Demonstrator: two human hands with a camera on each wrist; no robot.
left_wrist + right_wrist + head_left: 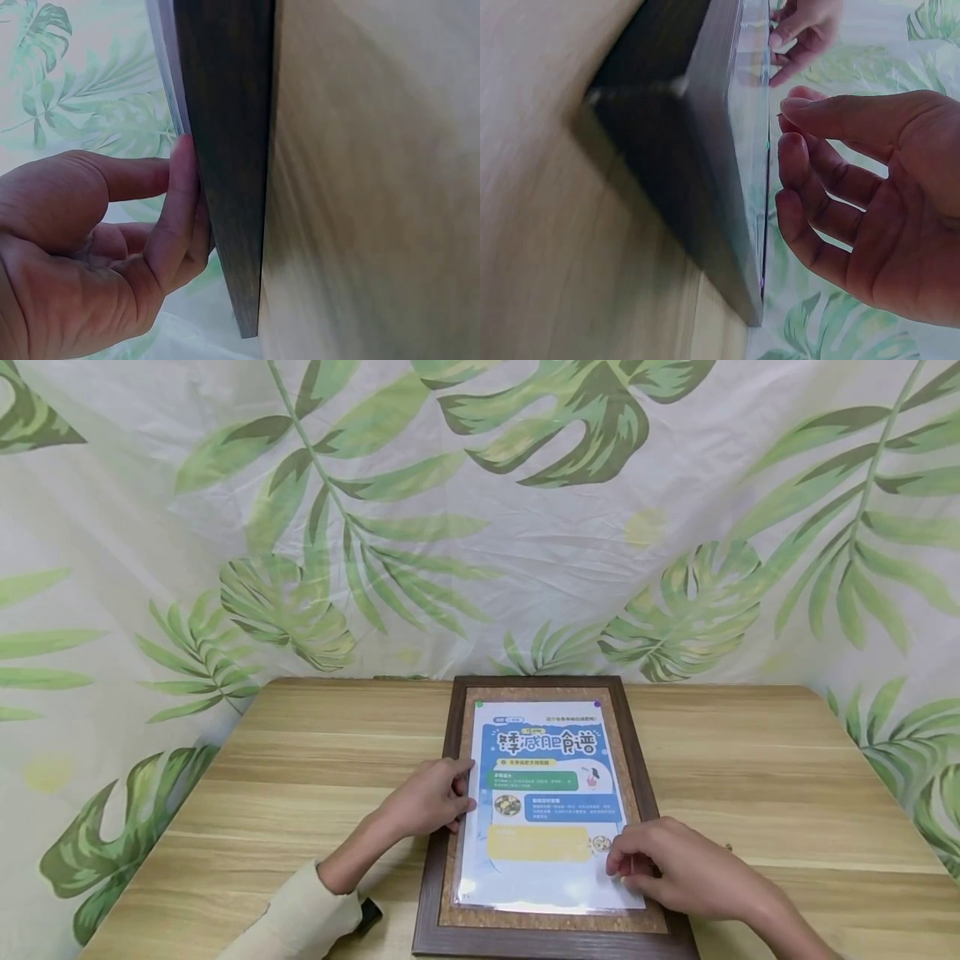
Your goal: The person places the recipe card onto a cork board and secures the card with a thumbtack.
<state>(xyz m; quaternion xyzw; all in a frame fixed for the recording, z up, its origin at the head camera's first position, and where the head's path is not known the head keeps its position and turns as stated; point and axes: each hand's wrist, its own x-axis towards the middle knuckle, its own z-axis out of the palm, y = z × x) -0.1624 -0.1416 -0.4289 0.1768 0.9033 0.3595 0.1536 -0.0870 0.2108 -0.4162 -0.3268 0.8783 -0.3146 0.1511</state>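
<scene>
A printed sheet in a clear sleeve (551, 889) lies on a corkboard (555, 920) with a dark wooden frame (438, 893). A green pushpin (479, 704) sits at its top left corner and a purple pushpin (597, 703) at its top right. My left hand (438, 793) rests fingertips along the sheet's left edge; the left wrist view shows a fingertip (182, 146) touching there. Over the lower right part of the sheet, my right hand (671, 868) pinches a tiny pin (780, 115) between thumb and forefinger, mostly hidden by the fingertips.
The board lies on a wood-grain table (330, 735), its far end close to a leaf-patterned cloth (525, 568). A small black object (368, 917) lies beside the left sleeve (307, 914). Another tiny object (728, 847) shows just beyond the right hand.
</scene>
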